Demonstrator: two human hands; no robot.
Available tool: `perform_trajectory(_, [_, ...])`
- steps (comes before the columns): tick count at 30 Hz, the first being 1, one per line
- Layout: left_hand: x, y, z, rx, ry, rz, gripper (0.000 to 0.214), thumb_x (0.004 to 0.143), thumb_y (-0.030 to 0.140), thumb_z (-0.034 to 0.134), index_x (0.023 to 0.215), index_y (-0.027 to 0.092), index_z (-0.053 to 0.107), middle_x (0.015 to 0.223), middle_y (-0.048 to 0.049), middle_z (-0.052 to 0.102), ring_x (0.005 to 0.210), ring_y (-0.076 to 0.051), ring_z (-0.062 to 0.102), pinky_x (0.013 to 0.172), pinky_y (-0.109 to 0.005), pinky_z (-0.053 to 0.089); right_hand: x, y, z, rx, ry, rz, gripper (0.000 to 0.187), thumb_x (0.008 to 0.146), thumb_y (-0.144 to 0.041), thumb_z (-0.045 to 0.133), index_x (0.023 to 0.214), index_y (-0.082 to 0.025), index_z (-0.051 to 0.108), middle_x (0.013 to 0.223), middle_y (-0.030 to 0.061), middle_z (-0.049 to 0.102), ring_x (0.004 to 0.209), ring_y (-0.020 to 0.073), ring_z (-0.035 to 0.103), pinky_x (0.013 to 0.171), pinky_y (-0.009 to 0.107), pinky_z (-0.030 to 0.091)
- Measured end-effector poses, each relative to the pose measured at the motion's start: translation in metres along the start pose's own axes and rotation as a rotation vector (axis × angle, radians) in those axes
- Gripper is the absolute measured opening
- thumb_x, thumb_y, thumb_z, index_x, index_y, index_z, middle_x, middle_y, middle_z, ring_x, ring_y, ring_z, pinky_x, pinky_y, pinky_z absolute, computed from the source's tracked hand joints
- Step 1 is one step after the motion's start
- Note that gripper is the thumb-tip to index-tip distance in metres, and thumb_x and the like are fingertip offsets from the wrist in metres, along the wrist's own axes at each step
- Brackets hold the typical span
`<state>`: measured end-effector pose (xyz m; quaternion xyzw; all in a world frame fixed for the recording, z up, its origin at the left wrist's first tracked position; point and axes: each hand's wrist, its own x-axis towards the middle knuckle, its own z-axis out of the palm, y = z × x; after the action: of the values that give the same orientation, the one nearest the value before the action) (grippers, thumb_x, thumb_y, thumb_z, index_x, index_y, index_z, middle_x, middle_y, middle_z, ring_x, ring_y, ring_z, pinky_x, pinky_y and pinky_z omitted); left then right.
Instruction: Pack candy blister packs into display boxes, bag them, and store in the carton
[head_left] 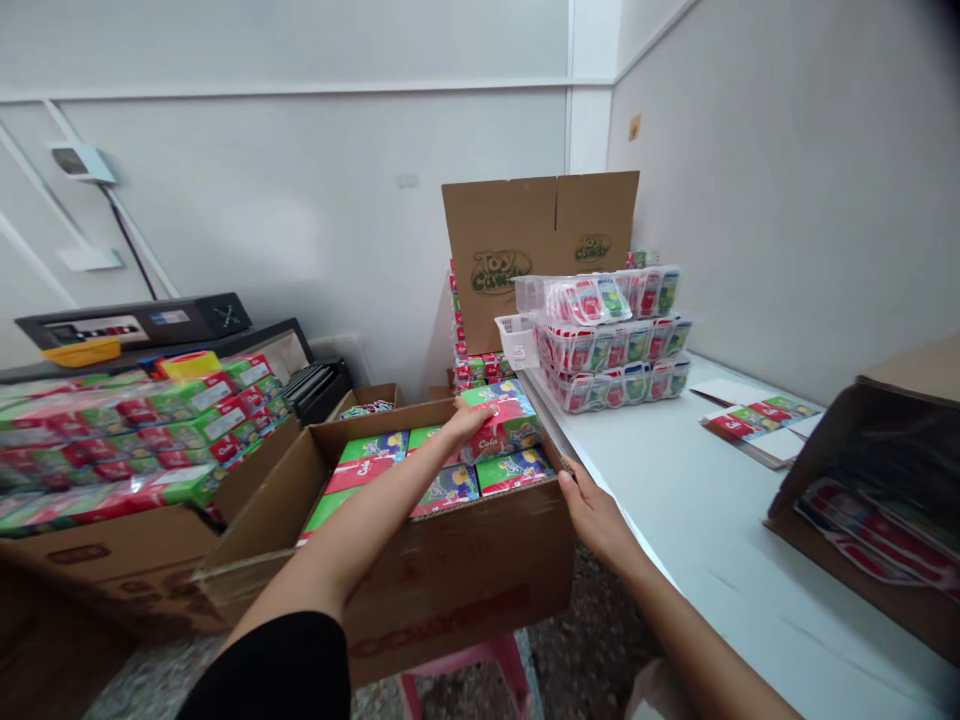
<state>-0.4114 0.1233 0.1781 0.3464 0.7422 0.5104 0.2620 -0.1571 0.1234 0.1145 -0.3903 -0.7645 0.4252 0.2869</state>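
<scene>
An open cardboard carton [465, 570] on a pink stool holds several red-and-green printed product boxes [375, 455]. My left hand [466, 418] reaches over the carton and grips one such box [504, 418], tilted up at the far right corner. My right hand [596, 510] rests on the carton's right top edge, fingers curled over the flap beside the white table.
White table [697, 520] at right carries stacked clear packs of candy [611, 335], flat printed sheets [754, 420] and a tipped brown carton [877, 500]. Upright cardboard box [536, 240] stands behind. Left: another carton of wrapped packs [135, 430] before a black machine [135, 320].
</scene>
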Motion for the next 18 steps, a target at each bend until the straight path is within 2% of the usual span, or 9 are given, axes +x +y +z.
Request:
perform_trajectory(3, [-0.010, 0.009, -0.003, 0.109, 0.027, 0.039, 0.038, 0.091, 0.036, 0.058, 0.123, 0.016, 0.054, 0.126, -0.0098, 0.057, 0.109, -0.026, 0.059, 0.092, -0.047, 0.050, -0.004, -0.001, 0.000, -0.014, 0.000, 0.011, 0.067, 0.094, -0.049, 0.028, 0.147, -0.008, 0.033, 0.148, 0.0146, 0.042, 0.137, 0.0253, 0.038, 0.113, 0.041, 0.029])
perform_trajectory(5, [-0.019, 0.020, -0.007, 0.169, 0.065, 0.080, 0.050, 0.090, 0.040, 0.059, 0.132, 0.015, 0.047, 0.137, -0.0143, 0.050, 0.122, -0.031, 0.052, 0.100, -0.051, 0.043, -0.012, 0.003, -0.003, -0.027, 0.008, -0.018, 0.070, 0.091, -0.050, 0.033, 0.146, -0.006, 0.033, 0.149, 0.0174, 0.040, 0.138, 0.0268, 0.036, 0.114, 0.042, 0.027])
perform_trajectory(8, [-0.038, 0.043, -0.007, 0.229, 0.152, 0.175, 0.076, 0.084, 0.046, 0.063, 0.141, 0.007, 0.032, 0.151, -0.0251, 0.029, 0.140, -0.043, 0.025, 0.109, -0.054, 0.026, -0.037, 0.018, -0.017, -0.069, 0.055, -0.117, 0.064, 0.089, -0.050, 0.039, 0.138, -0.010, 0.045, 0.140, 0.0170, 0.050, 0.131, 0.0278, 0.045, 0.110, 0.043, 0.033])
perform_trajectory(10, [-0.058, 0.061, 0.004, 0.236, 0.199, 0.282, 0.078, 0.083, 0.045, 0.062, 0.142, 0.006, 0.029, 0.153, -0.0263, 0.025, 0.142, -0.042, 0.020, 0.111, -0.051, 0.023, -0.058, 0.030, -0.032, -0.065, 0.094, -0.138, 0.054, 0.088, -0.049, 0.042, 0.129, -0.016, 0.053, 0.129, 0.0141, 0.060, 0.117, 0.0274, 0.057, 0.100, 0.042, 0.043])
perform_trajectory(12, [-0.088, 0.076, 0.027, 0.216, 0.188, 0.412, 0.066, 0.086, 0.039, 0.058, 0.140, 0.012, 0.033, 0.148, -0.0209, 0.038, 0.135, -0.034, 0.039, 0.108, -0.044, 0.033, -0.083, 0.040, -0.049, -0.031, 0.107, -0.099, 0.045, 0.088, -0.048, 0.043, 0.122, -0.021, 0.056, 0.110, 0.0091, 0.068, 0.096, 0.0245, 0.066, 0.086, 0.038, 0.050])
perform_trajectory(14, [-0.126, 0.079, 0.064, 0.173, 0.089, 0.524, 0.052, 0.087, 0.035, 0.057, 0.135, 0.018, 0.041, 0.128, -0.0130, 0.060, 0.110, -0.024, 0.061, 0.093, -0.035, 0.047, -0.111, 0.048, -0.067, -0.013, 0.095, -0.049, 0.039, 0.091, -0.049, 0.042, 0.114, -0.023, 0.060, 0.085, 0.0032, 0.070, 0.075, 0.0211, 0.066, 0.073, 0.033, 0.051])
perform_trajectory(15, [-0.146, 0.076, 0.086, 0.133, 0.008, 0.578, 0.044, 0.090, 0.035, 0.052, 0.131, 0.019, 0.046, 0.112, -0.0096, 0.068, 0.095, -0.020, 0.067, 0.084, -0.031, 0.051, -0.126, 0.053, -0.076, -0.014, 0.089, -0.019, 0.038, 0.092, -0.050, 0.040, 0.108, -0.024, 0.062, 0.074, 0.0009, 0.068, 0.068, 0.0202, 0.065, 0.069, 0.032, 0.050])
perform_trajectory(16, [-0.167, 0.069, 0.108, 0.041, -0.134, 0.624, 0.036, 0.091, 0.036, 0.050, 0.123, 0.019, 0.052, 0.095, -0.0077, 0.071, 0.078, -0.018, 0.068, 0.074, -0.029, 0.052, -0.142, 0.057, -0.086, -0.016, 0.091, 0.012, 0.039, 0.093, -0.051, 0.038, 0.100, -0.024, 0.064, 0.066, -0.0006, 0.065, 0.064, 0.0196, 0.063, 0.066, 0.031, 0.049])
perform_trajectory(18, [-0.206, 0.049, 0.152, -0.023, -0.400, 0.654, 0.028, 0.090, 0.041, 0.051, 0.099, 0.018, 0.064, 0.073, -0.0042, 0.070, 0.062, -0.016, 0.065, 0.063, -0.026, 0.050, -0.174, 0.070, -0.106, -0.022, 0.134, 0.067, 0.042, 0.094, -0.051, 0.035, 0.091, -0.024, 0.066, 0.061, -0.0012, 0.062, 0.062, 0.0191, 0.062, 0.065, 0.030, 0.047])
